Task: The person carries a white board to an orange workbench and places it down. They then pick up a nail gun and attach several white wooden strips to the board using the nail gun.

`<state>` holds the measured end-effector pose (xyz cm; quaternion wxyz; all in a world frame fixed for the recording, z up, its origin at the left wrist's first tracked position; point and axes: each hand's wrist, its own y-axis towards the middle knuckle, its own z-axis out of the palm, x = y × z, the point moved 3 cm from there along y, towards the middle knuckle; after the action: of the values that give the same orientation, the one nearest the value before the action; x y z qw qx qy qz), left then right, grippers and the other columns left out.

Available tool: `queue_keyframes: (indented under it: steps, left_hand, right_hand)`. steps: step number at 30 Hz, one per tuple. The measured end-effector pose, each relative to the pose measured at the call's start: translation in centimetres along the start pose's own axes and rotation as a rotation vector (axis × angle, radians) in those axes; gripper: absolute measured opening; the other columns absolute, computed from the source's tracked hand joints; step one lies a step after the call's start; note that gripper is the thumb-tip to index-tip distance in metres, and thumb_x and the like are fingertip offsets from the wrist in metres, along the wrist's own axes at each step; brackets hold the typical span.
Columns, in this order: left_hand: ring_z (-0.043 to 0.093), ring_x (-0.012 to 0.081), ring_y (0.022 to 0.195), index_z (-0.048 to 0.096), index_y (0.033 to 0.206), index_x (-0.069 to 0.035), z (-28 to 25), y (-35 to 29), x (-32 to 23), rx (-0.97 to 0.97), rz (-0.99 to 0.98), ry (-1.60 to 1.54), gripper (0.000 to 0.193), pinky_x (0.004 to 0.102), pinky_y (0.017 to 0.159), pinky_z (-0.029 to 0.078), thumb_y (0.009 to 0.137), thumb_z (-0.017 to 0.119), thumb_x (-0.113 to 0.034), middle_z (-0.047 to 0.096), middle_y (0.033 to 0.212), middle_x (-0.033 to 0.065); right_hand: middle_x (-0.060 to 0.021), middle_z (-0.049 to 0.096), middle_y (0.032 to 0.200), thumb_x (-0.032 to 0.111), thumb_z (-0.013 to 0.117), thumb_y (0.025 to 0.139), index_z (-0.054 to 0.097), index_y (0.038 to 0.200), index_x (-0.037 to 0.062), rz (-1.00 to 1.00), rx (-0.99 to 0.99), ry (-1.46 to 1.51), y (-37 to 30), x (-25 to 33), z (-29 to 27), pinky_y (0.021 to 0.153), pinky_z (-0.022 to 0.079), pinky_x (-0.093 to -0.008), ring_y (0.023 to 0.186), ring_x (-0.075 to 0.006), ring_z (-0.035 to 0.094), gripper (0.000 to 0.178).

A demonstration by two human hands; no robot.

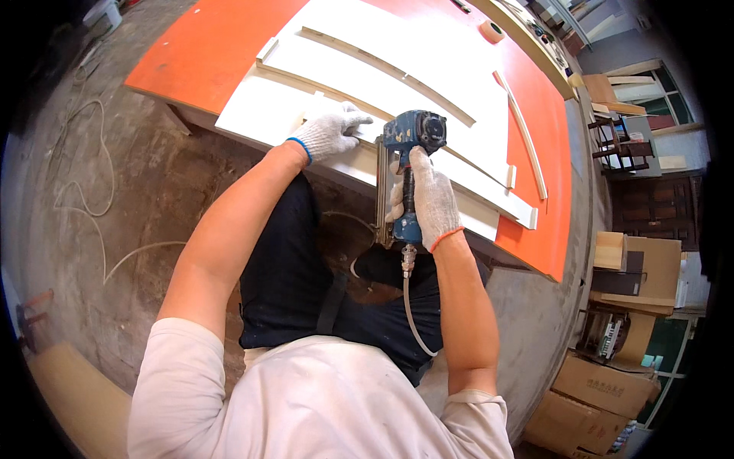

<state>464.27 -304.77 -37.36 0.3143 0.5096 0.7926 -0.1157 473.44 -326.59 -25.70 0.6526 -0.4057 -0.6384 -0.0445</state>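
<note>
My right hand (437, 195), in a white knit glove with an orange cuff, wraps round the handle of a blue pneumatic nail gun (410, 131). Its head rests over the near part of a white board (252, 107), and an air hose (414, 310) hangs from the handle's end. To the left of the tool, my left hand (330, 134), gloved with a blue cuff, grips a pale wooden strip (290, 74) that runs along the board. The fingertips partly hide what lies beneath them. The nail gun covers the strip's middle.
The board lies on an orange tabletop (187, 53). Another thin strip (397, 73) lies farther back, and a curved strip (521, 134) is at the right. A tape roll (492, 31) sits at the far edge. Hose (103, 176) loops over the floor; cardboard boxes (604, 386) stand at right.
</note>
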Motion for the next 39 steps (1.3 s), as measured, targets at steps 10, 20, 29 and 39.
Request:
queue_keyframes:
  steps: [10, 20, 29, 39]
  left_hand:
    - [0.067, 0.0234, 0.127, 0.078, 0.138, -0.025, 0.6, 0.7, -0.8, 0.026, 0.044, -0.009, 0.042, 0.0653, 0.134, 0.019, 0.096, 0.077, -0.023, 0.073, 0.132, 0.0025]
    - [0.070, 0.0292, 0.120, 0.083, 0.109, -0.009, 0.5, 0.2, -1.9, -0.089, 0.066, 0.004, 0.024, 0.0539, 0.126, 0.037, 0.094, 0.081, -0.026, 0.075, 0.125, 0.0087]
    - [0.069, 0.0356, 0.108, 0.078, 0.119, -0.006, 3.7, 2.7, -9.0, -0.022, 0.165, 0.124, 0.032, 0.0473, 0.095, 0.057, 0.097, 0.081, -0.028, 0.071, 0.115, 0.0143]
    - [0.066, 0.0349, 0.101, 0.080, 0.117, -0.012, 10.4, 5.5, -17.2, -0.070, 0.350, 0.250, 0.027, 0.0477, 0.091, 0.054, 0.092, 0.083, -0.022, 0.071, 0.104, 0.0105]
  right_hand:
    - [-0.0051, 0.062, 0.065, 0.055, 0.046, 0.116, 0.070, 0.107, 0.0023, 0.089, -0.066, 0.171, -1.0, -0.3, -3.9, 0.052, 0.060, -0.0353, 0.046, -0.0158, 0.060, 0.059]
    - [0.0005, 0.060, 0.074, 0.026, 0.064, 0.104, 0.065, 0.107, 0.0051, -0.035, -0.513, 0.305, -5.9, -0.4, -31.4, 0.053, 0.056, -0.0308, 0.056, -0.0118, 0.060, 0.021]
    - [-0.0244, 0.076, 0.120, 0.013, 0.067, 0.091, 0.054, 0.154, -0.0022, -0.051, -1.090, -0.936, 2.1, -20.1, -58.6, 0.092, 0.062, -0.0466, 0.100, -0.0353, 0.077, 0.067]
    - [-0.0318, 0.070, 0.138, 0.029, 0.067, 0.098, 0.055, 0.158, 0.0055, 0.115, -0.974, -0.991, 5.7, -20.0, -55.7, 0.114, 0.051, -0.0540, 0.130, -0.0470, 0.067, 0.065]
